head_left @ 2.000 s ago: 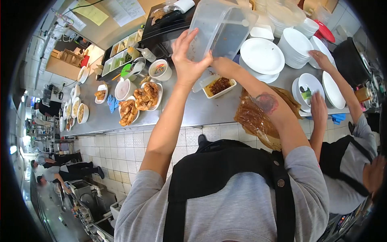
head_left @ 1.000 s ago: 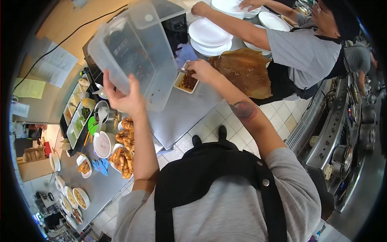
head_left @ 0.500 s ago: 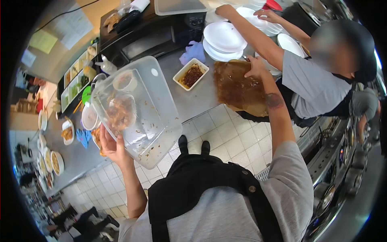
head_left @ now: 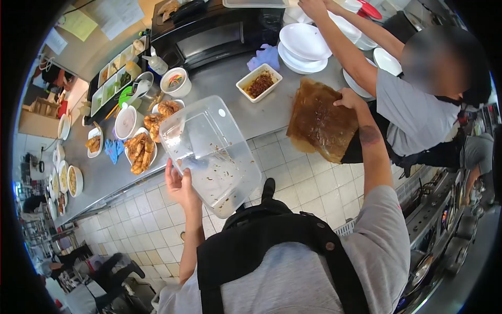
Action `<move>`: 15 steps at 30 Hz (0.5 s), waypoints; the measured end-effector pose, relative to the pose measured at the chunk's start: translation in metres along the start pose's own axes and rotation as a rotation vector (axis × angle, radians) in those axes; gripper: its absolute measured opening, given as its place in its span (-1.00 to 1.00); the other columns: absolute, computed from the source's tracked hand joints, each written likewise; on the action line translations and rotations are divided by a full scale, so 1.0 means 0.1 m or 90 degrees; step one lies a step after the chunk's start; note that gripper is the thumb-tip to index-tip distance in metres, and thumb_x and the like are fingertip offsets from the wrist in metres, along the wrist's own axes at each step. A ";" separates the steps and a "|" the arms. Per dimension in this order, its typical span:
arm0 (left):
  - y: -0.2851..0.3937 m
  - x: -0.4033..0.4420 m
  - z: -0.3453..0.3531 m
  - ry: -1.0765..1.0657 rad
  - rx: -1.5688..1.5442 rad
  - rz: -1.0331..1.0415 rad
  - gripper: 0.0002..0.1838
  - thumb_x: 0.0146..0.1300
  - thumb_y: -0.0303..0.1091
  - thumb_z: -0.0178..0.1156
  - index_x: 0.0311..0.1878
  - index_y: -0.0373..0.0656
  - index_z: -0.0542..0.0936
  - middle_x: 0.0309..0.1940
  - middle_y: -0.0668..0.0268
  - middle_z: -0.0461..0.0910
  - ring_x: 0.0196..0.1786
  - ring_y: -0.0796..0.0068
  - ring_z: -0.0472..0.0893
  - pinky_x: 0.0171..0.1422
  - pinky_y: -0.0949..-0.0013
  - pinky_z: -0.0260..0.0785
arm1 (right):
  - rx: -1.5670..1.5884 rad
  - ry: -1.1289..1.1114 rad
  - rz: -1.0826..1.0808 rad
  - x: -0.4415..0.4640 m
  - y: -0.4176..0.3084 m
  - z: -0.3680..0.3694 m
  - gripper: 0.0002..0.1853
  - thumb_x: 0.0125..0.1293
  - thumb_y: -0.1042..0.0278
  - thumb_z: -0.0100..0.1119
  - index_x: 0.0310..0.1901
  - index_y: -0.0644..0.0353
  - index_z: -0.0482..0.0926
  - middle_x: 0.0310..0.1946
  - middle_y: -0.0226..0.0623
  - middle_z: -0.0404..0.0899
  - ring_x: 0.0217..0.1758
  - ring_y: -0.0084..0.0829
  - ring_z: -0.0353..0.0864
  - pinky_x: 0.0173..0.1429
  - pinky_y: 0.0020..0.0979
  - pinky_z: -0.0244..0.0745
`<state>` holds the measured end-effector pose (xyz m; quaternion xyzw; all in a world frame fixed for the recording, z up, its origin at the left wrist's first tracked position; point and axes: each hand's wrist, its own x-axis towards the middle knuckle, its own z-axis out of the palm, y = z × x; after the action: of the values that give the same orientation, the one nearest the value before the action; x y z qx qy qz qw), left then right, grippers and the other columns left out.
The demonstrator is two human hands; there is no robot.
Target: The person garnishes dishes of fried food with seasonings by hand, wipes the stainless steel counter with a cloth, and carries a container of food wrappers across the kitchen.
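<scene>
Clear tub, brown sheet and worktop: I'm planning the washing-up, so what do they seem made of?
The tub looks like smooth clear plastic: see-through walls, glossy glints. The brown sheet looks like paper, perhaps greasy or coated: creases, shiny patches. The worktop seems satin metal, likely steel: grey, softly reflective.

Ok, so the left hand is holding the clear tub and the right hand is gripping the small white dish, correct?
Not quite: the right hand is gripping the brown sheet, while the small white dish rests on the counter, as the head view shows. The left hand is indeed holding the clear tub.
</scene>
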<state>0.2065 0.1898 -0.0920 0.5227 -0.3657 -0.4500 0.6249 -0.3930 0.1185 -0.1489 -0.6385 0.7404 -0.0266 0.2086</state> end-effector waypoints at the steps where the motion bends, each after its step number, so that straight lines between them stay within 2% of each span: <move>1: -0.09 0.03 -0.02 -0.013 -0.001 0.016 -0.38 0.20 -0.64 0.18 0.36 -0.23 0.34 0.02 0.21 0.57 0.01 0.50 0.55 0.13 0.43 0.37 | 0.073 -0.054 0.022 -0.15 0.02 0.01 -0.57 -0.03 0.29 0.50 -0.14 0.37 0.64 -0.44 -0.10 0.67 -0.38 -0.23 0.65 -0.20 -0.26 0.51; 2: -0.20 0.07 -0.05 -0.026 -0.002 0.031 -0.38 0.19 -0.64 0.19 0.36 -0.23 0.34 0.01 0.22 0.57 0.01 0.49 0.55 0.14 0.43 0.36 | 0.147 -0.109 0.044 -0.30 0.02 0.05 -0.61 0.01 0.34 0.47 -0.15 0.38 0.64 -0.47 -0.16 0.66 -0.43 -0.31 0.62 -0.25 -0.29 0.49; 3: -0.33 0.13 -0.10 -0.033 0.008 0.052 -0.38 0.19 -0.63 0.20 0.35 -0.23 0.35 -0.02 0.24 0.57 0.00 0.50 0.54 0.13 0.45 0.35 | 0.170 -0.141 0.063 -0.51 -0.10 0.03 -0.70 0.09 0.43 0.41 -0.16 0.38 0.62 -0.51 -0.29 0.61 -0.47 -0.49 0.52 -0.32 -0.38 0.43; 6: -0.48 0.23 -0.08 -0.051 -0.014 0.069 -0.38 0.19 -0.62 0.21 0.35 -0.23 0.35 -0.04 0.25 0.58 -0.01 0.51 0.54 0.11 0.46 0.35 | 0.282 -0.190 0.011 -1.03 -0.30 -0.02 -0.73 0.11 0.42 0.40 -0.17 0.34 0.63 -0.44 -0.30 0.63 -0.43 -0.52 0.54 -0.29 -0.41 0.45; 7: -0.52 0.26 -0.11 -0.069 0.010 0.062 -0.39 0.19 -0.61 0.21 0.34 -0.22 0.36 -0.04 0.24 0.57 0.00 0.50 0.55 0.10 0.45 0.36 | 0.311 -0.101 -0.047 -1.18 -0.35 0.02 -0.71 0.14 0.42 0.36 -0.10 0.30 0.60 -0.46 -0.44 0.60 -0.46 -0.56 0.53 -0.35 -0.41 0.44; 10: -0.62 0.35 -0.04 -0.104 -0.044 0.032 -0.41 0.20 -0.60 0.21 0.33 -0.21 0.37 -0.06 0.25 0.58 -0.02 0.52 0.54 0.08 0.45 0.36 | 0.431 -0.034 -0.045 -1.59 -0.70 -0.35 -0.55 0.15 0.39 0.38 0.08 0.26 0.51 -0.26 -0.46 0.61 -0.29 -0.59 0.54 -0.20 -0.45 0.48; 13: -0.75 0.36 0.04 -0.135 -0.124 0.010 -0.44 0.23 -0.59 0.20 0.33 -0.21 0.37 -0.08 0.26 0.58 -0.04 0.53 0.55 0.06 0.45 0.37 | 0.444 -0.064 0.044 -1.83 -1.34 -0.92 -0.37 0.14 0.35 0.41 0.24 0.26 0.39 -0.11 -0.43 0.58 -0.14 -0.58 0.53 -0.07 -0.46 0.48; 15: -0.92 0.36 0.08 -0.139 -0.143 -0.041 -0.45 0.26 -0.54 0.22 0.33 -0.20 0.37 -0.09 0.26 0.58 -0.05 0.53 0.55 0.05 0.45 0.37 | 0.478 0.014 -0.026 -1.70 -1.68 -0.83 -0.32 0.14 0.34 0.42 0.27 0.27 0.35 -0.10 -0.42 0.58 -0.13 -0.55 0.54 -0.06 -0.44 0.49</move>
<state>0.1941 0.1492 -0.1809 0.4089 -0.3618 -0.5620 0.6214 -0.2481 0.2313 0.0246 -0.5315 0.6685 -0.3074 0.4196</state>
